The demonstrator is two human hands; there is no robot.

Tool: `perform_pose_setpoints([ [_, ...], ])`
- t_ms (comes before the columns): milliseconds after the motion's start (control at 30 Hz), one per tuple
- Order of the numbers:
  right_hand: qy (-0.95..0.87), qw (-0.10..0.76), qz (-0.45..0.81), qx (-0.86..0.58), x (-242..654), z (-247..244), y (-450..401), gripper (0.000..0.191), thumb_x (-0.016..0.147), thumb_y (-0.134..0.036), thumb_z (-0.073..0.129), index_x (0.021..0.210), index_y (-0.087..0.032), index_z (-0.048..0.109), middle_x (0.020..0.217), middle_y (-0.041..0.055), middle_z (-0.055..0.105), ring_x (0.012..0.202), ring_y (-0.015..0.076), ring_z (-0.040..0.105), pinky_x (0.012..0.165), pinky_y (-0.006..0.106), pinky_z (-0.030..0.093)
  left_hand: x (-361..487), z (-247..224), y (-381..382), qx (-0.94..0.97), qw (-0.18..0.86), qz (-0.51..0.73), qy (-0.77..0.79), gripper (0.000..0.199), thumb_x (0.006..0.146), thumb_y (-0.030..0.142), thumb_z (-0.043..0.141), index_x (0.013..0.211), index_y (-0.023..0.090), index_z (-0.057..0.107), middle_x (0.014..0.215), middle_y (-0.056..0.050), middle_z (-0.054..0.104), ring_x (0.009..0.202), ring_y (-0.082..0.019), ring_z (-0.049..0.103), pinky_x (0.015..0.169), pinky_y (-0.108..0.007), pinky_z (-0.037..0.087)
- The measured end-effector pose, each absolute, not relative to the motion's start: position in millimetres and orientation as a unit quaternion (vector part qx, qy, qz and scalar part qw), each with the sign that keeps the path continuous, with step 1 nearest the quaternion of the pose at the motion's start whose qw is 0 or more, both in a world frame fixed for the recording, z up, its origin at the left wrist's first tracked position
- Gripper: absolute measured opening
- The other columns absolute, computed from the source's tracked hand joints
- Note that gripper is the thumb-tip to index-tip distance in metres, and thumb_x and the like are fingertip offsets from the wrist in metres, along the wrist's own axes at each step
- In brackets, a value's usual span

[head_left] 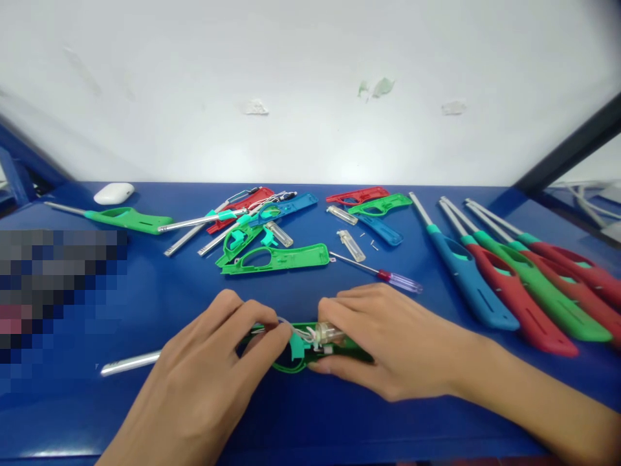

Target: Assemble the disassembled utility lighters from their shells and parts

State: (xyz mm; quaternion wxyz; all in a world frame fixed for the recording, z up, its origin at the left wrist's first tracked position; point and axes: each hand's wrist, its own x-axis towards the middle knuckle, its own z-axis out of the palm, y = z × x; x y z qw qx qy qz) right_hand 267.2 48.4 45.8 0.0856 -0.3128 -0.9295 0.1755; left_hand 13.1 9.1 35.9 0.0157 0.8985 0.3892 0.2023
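An opened green gas lighter (290, 367) lies across the front of the blue table, its metal tube (130, 363) sticking out to the left. My left hand (213, 362) is closed at the tube end, fingertips pinching around the white wires beside the teal trigger (297, 347). Exactly what lies between those fingertips is hidden. Over the handle end, my right hand (383, 343) grips the green shell, with its fingers against a clear fuel tank (326, 333). White wires loop between the trigger and the tank's top.
Behind my hands lie a green half shell (291, 257), loose fuel tanks (351, 245), small screws (374, 245) and a screwdriver (395, 279). Several assembled lighters (478, 285) line the right side. At the left are a green lighter (129, 219) and a white case (114, 193). A white wall (310, 142) stands behind.
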Motion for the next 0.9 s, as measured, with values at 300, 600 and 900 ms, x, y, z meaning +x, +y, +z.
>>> perform_pose_setpoints([
  [300,-0.934,0.082,0.17,-0.304,268,46,50,0.029,0.107,-0.049,0.05,0.092,-0.024,0.044,0.078,-0.0034,0.056,0.067,0.0174,0.054,0.062,0.031,0.033,19,40,11,0.907,-0.049,0.212,0.361,0.033,0.102,0.002,0.038,0.107,0.02,0.065,0.102,-0.004,0.064,0.086,-0.021,0.05,0.072,-0.035,0.041],
  [600,-0.937,0.084,0.161,-0.298,268,47,49,0.032,0.107,-0.053,0.047,0.095,-0.023,0.044,0.079,-0.0028,0.057,0.066,0.0183,0.055,0.062,0.032,0.034,17,37,8,0.903,-0.054,0.185,0.383,0.048,0.09,-0.008,0.034,0.114,0.021,0.063,0.109,-0.005,0.064,0.094,-0.023,0.055,0.082,-0.038,0.044],
  [900,-0.943,0.079,0.125,-0.297,266,45,48,0.029,0.108,-0.049,0.048,0.096,-0.023,0.046,0.08,-0.0014,0.059,0.068,0.02,0.059,0.062,0.033,0.034,28,57,20,0.915,-0.096,0.165,0.354,0.045,0.084,-0.009,0.032,0.089,0.019,0.066,0.09,-0.007,0.069,0.075,-0.024,0.06,0.059,-0.034,0.046],
])
